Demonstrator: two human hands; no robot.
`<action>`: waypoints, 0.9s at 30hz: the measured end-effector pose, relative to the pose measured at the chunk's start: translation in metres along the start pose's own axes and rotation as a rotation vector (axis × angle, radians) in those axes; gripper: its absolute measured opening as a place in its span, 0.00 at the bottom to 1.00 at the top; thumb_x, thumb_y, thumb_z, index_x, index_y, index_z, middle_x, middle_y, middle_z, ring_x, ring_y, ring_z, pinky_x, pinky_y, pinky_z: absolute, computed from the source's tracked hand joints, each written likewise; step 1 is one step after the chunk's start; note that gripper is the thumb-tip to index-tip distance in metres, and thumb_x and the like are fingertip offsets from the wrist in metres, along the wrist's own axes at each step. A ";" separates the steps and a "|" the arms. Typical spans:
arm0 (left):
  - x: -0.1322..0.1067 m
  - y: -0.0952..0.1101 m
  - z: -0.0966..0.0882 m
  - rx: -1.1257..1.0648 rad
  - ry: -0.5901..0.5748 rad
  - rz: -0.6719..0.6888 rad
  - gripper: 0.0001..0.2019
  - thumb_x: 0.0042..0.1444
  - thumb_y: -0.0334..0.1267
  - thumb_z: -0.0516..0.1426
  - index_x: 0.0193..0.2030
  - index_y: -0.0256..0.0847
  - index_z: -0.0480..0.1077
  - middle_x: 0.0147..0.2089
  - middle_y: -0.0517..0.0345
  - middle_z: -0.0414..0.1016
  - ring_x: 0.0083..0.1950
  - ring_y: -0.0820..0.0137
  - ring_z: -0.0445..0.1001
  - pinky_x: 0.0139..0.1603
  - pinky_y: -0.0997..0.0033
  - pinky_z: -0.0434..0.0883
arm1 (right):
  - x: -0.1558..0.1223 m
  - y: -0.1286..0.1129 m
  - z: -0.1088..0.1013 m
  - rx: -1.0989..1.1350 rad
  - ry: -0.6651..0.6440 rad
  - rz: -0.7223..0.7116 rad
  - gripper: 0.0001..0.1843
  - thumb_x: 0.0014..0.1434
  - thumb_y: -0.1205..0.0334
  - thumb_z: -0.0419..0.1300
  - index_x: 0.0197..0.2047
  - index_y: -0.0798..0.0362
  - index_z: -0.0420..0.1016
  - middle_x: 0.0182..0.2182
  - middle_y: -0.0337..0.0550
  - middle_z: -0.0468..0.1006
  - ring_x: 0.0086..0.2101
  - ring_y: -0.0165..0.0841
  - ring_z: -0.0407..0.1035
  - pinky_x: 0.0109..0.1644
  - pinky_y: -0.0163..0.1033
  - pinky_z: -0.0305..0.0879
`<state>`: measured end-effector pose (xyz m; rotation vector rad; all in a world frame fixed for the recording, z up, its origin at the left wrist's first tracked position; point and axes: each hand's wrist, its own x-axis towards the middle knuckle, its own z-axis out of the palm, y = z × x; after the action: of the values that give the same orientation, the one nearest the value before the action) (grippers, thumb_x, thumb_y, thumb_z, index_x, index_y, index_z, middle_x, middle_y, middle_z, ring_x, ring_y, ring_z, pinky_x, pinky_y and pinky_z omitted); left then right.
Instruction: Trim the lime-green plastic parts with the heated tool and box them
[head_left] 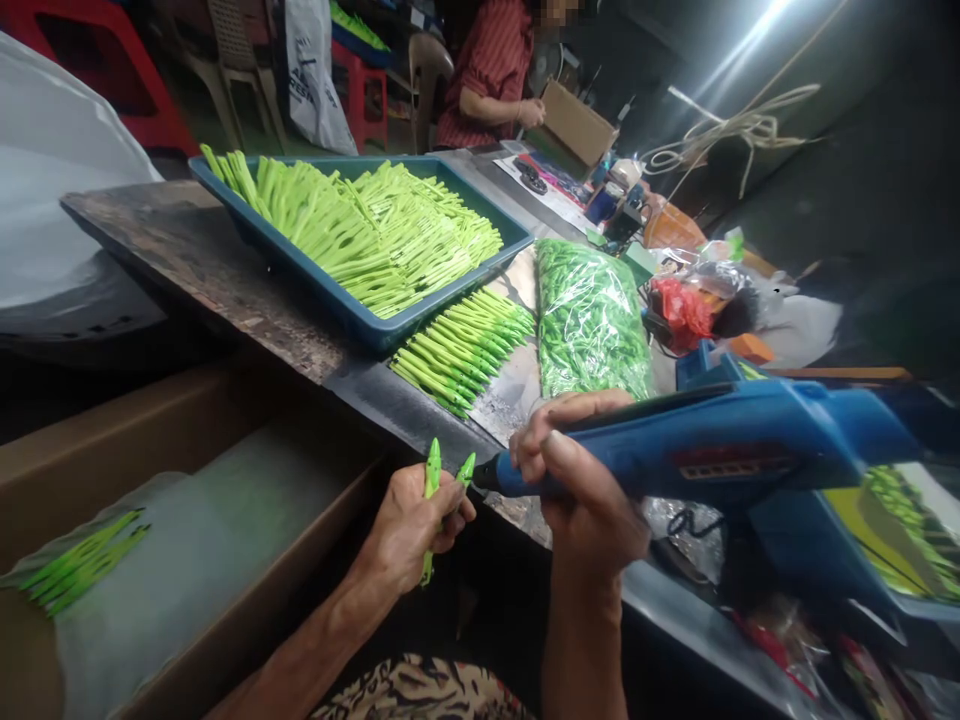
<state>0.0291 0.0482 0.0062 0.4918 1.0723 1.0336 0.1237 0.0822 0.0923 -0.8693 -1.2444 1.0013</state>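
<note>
green plastic pen (431, 480) in left hand (412, 530), fingers clenched around shaft, near cardboard box (112, 480); likely light, stiff, slick, best held mid-shaft. right hand (581, 490), fingers grasping blue glue gun (712, 440), just beside.

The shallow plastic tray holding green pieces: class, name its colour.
Teal-blue plastic tray, head view.

Small assembly workshop; blue tray (457, 293); bagged green plastic pens (589, 320); cardboard carton (187, 460); red plastic stool (367, 100)
</note>
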 end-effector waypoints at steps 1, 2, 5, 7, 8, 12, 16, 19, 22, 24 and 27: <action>0.000 0.000 0.000 0.002 0.005 -0.003 0.14 0.44 0.43 0.60 0.20 0.34 0.65 0.19 0.59 0.65 0.19 0.78 0.57 0.17 0.78 0.48 | 0.000 0.000 0.001 0.019 0.005 0.005 0.09 0.45 0.63 0.62 0.30 0.53 0.65 0.20 0.34 0.68 0.16 0.27 0.59 0.23 0.37 0.58; 0.000 0.001 0.000 0.001 0.009 -0.008 0.14 0.44 0.43 0.60 0.19 0.34 0.65 0.19 0.59 0.64 0.19 0.78 0.57 0.17 0.78 0.48 | 0.000 0.001 0.001 0.030 0.014 0.008 0.09 0.45 0.64 0.63 0.30 0.53 0.65 0.20 0.34 0.68 0.16 0.27 0.59 0.23 0.37 0.58; 0.000 0.001 0.001 -0.012 0.001 -0.013 0.14 0.43 0.43 0.60 0.20 0.34 0.64 0.20 0.58 0.65 0.19 0.79 0.56 0.17 0.78 0.47 | 0.000 0.004 0.001 0.010 0.022 0.007 0.09 0.45 0.63 0.63 0.30 0.53 0.66 0.20 0.33 0.68 0.16 0.27 0.60 0.23 0.36 0.59; 0.000 0.000 0.001 -0.023 -0.010 -0.011 0.14 0.44 0.43 0.60 0.20 0.34 0.64 0.21 0.57 0.66 0.19 0.79 0.57 0.17 0.78 0.47 | -0.001 0.005 0.000 0.003 0.020 0.001 0.10 0.46 0.63 0.63 0.31 0.53 0.66 0.20 0.33 0.68 0.16 0.27 0.60 0.23 0.36 0.59; 0.000 0.000 0.001 -0.025 -0.011 -0.012 0.14 0.44 0.43 0.60 0.20 0.34 0.64 0.21 0.57 0.67 0.19 0.79 0.57 0.17 0.78 0.47 | -0.001 0.005 0.000 0.005 0.019 -0.001 0.10 0.46 0.63 0.63 0.31 0.53 0.66 0.20 0.33 0.68 0.17 0.27 0.60 0.23 0.36 0.60; 0.000 -0.001 0.000 -0.030 -0.002 -0.016 0.13 0.44 0.42 0.60 0.20 0.34 0.64 0.21 0.56 0.67 0.19 0.78 0.58 0.17 0.78 0.47 | 0.000 0.004 0.000 0.022 0.016 -0.005 0.09 0.47 0.64 0.62 0.32 0.53 0.66 0.20 0.33 0.67 0.17 0.26 0.60 0.23 0.36 0.60; 0.001 -0.001 0.000 -0.026 0.005 -0.018 0.12 0.45 0.41 0.60 0.22 0.34 0.64 0.21 0.56 0.68 0.19 0.79 0.58 0.17 0.79 0.48 | 0.002 0.004 0.002 0.045 0.058 0.012 0.09 0.46 0.65 0.63 0.31 0.54 0.66 0.20 0.33 0.69 0.17 0.26 0.61 0.23 0.35 0.60; 0.002 -0.002 0.000 -0.044 0.011 -0.026 0.13 0.43 0.41 0.61 0.21 0.34 0.64 0.21 0.57 0.67 0.19 0.79 0.58 0.16 0.80 0.47 | 0.004 0.007 0.004 0.058 0.099 0.035 0.09 0.48 0.65 0.64 0.31 0.54 0.67 0.20 0.33 0.69 0.17 0.25 0.62 0.23 0.34 0.60; 0.002 -0.003 0.000 -0.059 0.010 -0.027 0.14 0.40 0.42 0.62 0.21 0.35 0.64 0.21 0.56 0.68 0.18 0.79 0.58 0.15 0.81 0.47 | 0.005 0.009 0.006 0.020 0.116 0.039 0.07 0.50 0.65 0.64 0.30 0.54 0.68 0.19 0.33 0.69 0.18 0.25 0.63 0.24 0.33 0.61; 0.002 -0.004 -0.001 -0.069 0.003 -0.021 0.14 0.40 0.43 0.62 0.21 0.34 0.64 0.21 0.56 0.68 0.18 0.80 0.58 0.15 0.81 0.48 | 0.005 0.009 0.008 -0.025 0.138 0.018 0.06 0.50 0.65 0.63 0.30 0.54 0.68 0.17 0.32 0.69 0.17 0.26 0.62 0.23 0.33 0.61; 0.003 -0.006 -0.003 -0.058 -0.004 -0.014 0.14 0.41 0.43 0.62 0.21 0.34 0.65 0.21 0.56 0.68 0.18 0.79 0.59 0.15 0.82 0.49 | 0.006 0.008 0.011 -0.094 0.147 -0.008 0.06 0.50 0.64 0.62 0.27 0.53 0.68 0.14 0.30 0.67 0.16 0.27 0.62 0.23 0.34 0.61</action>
<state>0.0294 0.0480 -0.0013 0.4394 1.0379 1.0481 0.1120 0.0902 0.0885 -0.9924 -1.1760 0.8625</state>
